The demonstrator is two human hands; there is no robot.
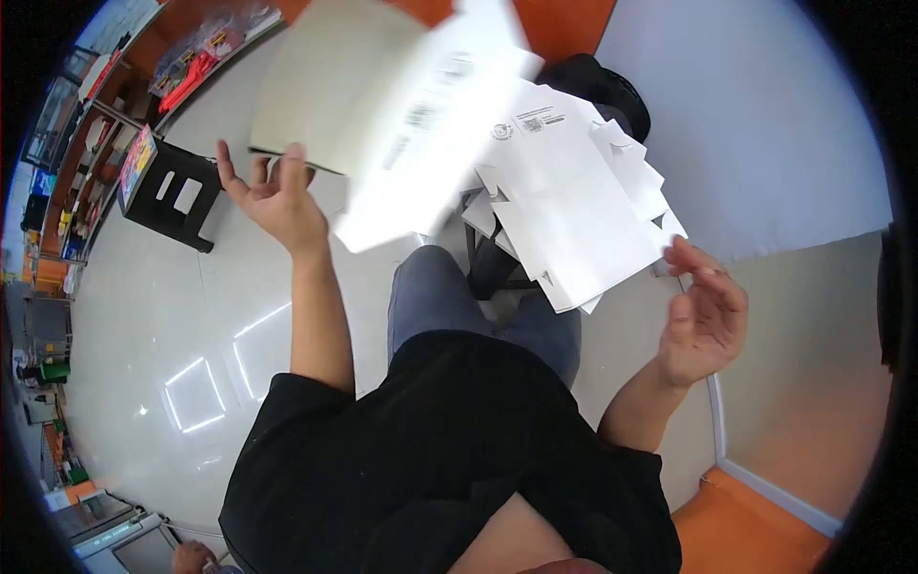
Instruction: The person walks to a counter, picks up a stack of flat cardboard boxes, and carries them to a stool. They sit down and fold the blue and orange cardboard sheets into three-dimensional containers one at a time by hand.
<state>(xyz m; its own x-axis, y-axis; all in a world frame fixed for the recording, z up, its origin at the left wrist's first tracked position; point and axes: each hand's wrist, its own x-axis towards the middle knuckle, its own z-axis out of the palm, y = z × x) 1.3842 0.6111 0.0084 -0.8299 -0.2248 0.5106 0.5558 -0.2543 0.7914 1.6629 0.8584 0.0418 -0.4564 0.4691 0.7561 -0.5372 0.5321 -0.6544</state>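
My left hand (282,206) is raised at the left, its thumb over the lower edge of a flat cardboard box blank and some fingers below it. One finger sticks out to the side. The blank shows a grey-beige panel (330,86) and a blurred white printed panel (426,124), tilted up in the air. A loose stack of white box blanks (574,191) lies in front of my knees, with a printed logo and code on the top one. My right hand (706,320) is beside the stack's right corner, palm up, fingers apart, holding nothing.
A black stool (172,191) with a colourful top stands at the left. Shelves (105,124) with packets and goods line the left side. A white panel (746,124) rises at the right. A black object (598,91) sits behind the stack. Another person's hand (194,557) shows at the lower left.
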